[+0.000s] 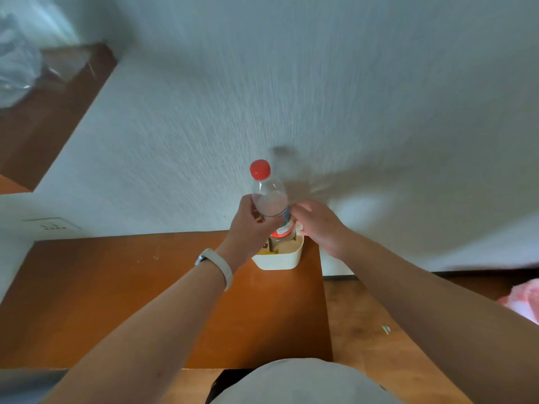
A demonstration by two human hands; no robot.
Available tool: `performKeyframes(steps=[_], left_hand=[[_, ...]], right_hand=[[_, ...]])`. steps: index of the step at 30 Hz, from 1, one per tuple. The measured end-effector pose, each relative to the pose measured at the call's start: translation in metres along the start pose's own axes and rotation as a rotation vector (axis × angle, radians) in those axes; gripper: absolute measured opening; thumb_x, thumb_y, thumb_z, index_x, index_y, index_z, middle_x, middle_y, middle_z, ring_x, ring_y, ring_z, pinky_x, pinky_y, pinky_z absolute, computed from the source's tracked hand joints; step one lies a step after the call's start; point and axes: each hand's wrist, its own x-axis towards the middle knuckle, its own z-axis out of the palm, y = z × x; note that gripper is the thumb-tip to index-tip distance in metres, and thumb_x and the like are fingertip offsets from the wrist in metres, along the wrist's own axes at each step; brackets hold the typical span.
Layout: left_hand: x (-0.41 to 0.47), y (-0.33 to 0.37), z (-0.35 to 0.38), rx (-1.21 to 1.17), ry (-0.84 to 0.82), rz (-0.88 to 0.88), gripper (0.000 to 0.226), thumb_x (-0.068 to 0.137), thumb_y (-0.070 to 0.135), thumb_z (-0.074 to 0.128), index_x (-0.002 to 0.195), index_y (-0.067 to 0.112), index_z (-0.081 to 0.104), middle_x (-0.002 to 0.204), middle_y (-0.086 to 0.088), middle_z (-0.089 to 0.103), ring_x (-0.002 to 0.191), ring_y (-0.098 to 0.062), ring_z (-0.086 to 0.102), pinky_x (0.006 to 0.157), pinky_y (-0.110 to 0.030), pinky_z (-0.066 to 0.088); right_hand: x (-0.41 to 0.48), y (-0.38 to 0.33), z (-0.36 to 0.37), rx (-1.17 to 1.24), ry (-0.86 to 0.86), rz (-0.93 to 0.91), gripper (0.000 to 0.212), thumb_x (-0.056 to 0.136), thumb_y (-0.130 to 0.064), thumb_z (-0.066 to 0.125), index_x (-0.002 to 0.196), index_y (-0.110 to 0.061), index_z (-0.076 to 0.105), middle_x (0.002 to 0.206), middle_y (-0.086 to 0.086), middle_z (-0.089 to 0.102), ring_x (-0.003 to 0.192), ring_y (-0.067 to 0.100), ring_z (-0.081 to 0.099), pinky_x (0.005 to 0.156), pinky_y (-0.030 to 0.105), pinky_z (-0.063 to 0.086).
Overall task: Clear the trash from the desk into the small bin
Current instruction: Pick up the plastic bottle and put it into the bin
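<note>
A clear plastic bottle (269, 199) with a red cap and a red-and-white label stands upright, its base down inside the small white bin (278, 259). The bin sits at the far right corner of the brown desk (145, 301), against the wall. My left hand (250, 225) is wrapped around the bottle's middle from the left. My right hand (319, 225) is at the bottle's right side, fingers curled, fingertips touching the label area. Yellow and brown scraps show inside the bin, partly hidden by my left hand.
A white textured wall rises right behind the desk. A wall socket (52, 224) is at the left. A clear plastic bag (17, 62) lies on a brown shelf at upper left. Wooden floor and a pink cloth (522, 301) are to the right.
</note>
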Motion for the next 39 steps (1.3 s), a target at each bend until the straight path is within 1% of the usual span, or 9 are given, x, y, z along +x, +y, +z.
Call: performKeyframes(steps=[4,8,11,15,19,25,30,34,39], left_hand=[[0.006,-0.010,0.006,-0.002,-0.028,-0.030,0.059,0.083,0.018,0.077,0.129,0.023,0.041,0.116,0.006,0.054,0.108,-0.013,0.058,0.074,-0.018,0.055],[0.010,-0.014,0.002,-0.081,-0.016,-0.016,0.062,0.082,0.024,0.078,0.132,0.025,0.042,0.122,0.003,0.057,0.113,-0.013,0.060,0.091,-0.033,0.057],[0.009,-0.012,-0.003,-0.066,0.071,0.014,0.054,0.084,0.035,0.076,0.129,0.024,0.048,0.119,0.007,0.062,0.110,-0.010,0.062,0.092,-0.032,0.055],[0.003,-0.015,-0.009,-0.015,0.167,0.026,0.042,0.084,0.035,0.073,0.118,0.021,0.053,0.111,0.009,0.062,0.106,-0.007,0.061,0.091,-0.031,0.054],[-0.011,-0.033,-0.018,0.045,0.200,0.019,0.048,0.078,0.049,0.075,0.112,0.025,0.053,0.108,0.009,0.063,0.103,-0.010,0.061,0.088,-0.035,0.054],[-0.038,-0.062,-0.020,0.090,0.203,-0.052,0.043,0.078,0.047,0.078,0.109,0.039,0.050,0.113,0.012,0.060,0.114,-0.016,0.057,0.107,-0.042,0.044],[-0.047,-0.070,-0.017,0.067,0.203,-0.099,0.056,0.075,0.050,0.080,0.119,0.033,0.051,0.116,0.012,0.059,0.113,-0.013,0.056,0.101,-0.032,0.044],[-0.055,-0.072,-0.017,0.107,0.154,-0.101,0.058,0.077,0.046,0.081,0.125,0.031,0.053,0.116,0.013,0.059,0.107,-0.003,0.055,0.086,-0.017,0.039],[-0.066,-0.077,-0.029,0.231,0.114,-0.096,0.066,0.078,0.047,0.079,0.134,0.030,0.048,0.125,0.011,0.056,0.114,-0.008,0.051,0.095,-0.028,0.041]], right_hand=[[0.007,-0.002,-0.004,-0.033,-0.012,-0.024,0.019,0.096,-0.047,0.047,0.104,-0.034,0.057,0.104,-0.011,0.062,0.100,0.007,0.058,0.095,0.037,0.049],[0.011,-0.006,-0.004,-0.026,-0.040,-0.053,0.016,0.098,-0.038,0.046,0.089,-0.047,0.056,0.096,-0.022,0.058,0.094,0.001,0.057,0.086,0.028,0.046],[0.011,-0.007,-0.004,-0.050,-0.040,-0.062,0.020,0.098,-0.035,0.046,0.083,-0.046,0.053,0.091,-0.024,0.055,0.089,-0.001,0.055,0.085,0.028,0.046],[0.012,-0.002,-0.004,-0.099,-0.025,-0.092,0.011,0.098,-0.036,0.046,0.095,-0.035,0.057,0.091,-0.022,0.056,0.088,-0.001,0.054,0.080,0.026,0.043],[0.010,0.001,-0.002,-0.152,0.006,-0.074,0.026,0.096,-0.029,0.046,0.113,-0.017,0.062,0.106,-0.001,0.062,0.096,0.014,0.057,0.077,0.030,0.043],[0.002,0.009,0.009,-0.288,-0.024,-0.120,0.026,0.096,-0.034,0.045,0.112,-0.022,0.061,0.098,-0.006,0.062,0.092,0.011,0.059,0.079,0.033,0.051],[-0.006,0.009,0.018,-0.383,-0.058,-0.159,0.023,0.092,-0.037,0.047,0.112,-0.030,0.057,0.102,-0.008,0.063,0.087,0.011,0.064,0.079,0.037,0.057],[-0.011,0.007,0.020,-0.458,-0.075,-0.182,0.026,0.089,-0.041,0.046,0.112,-0.034,0.055,0.105,-0.011,0.063,0.087,0.009,0.062,0.079,0.038,0.055],[-0.020,0.006,0.019,-0.547,-0.088,-0.247,0.037,0.093,-0.039,0.045,0.126,-0.025,0.053,0.111,-0.001,0.064,0.100,0.018,0.062,0.087,0.042,0.053]])
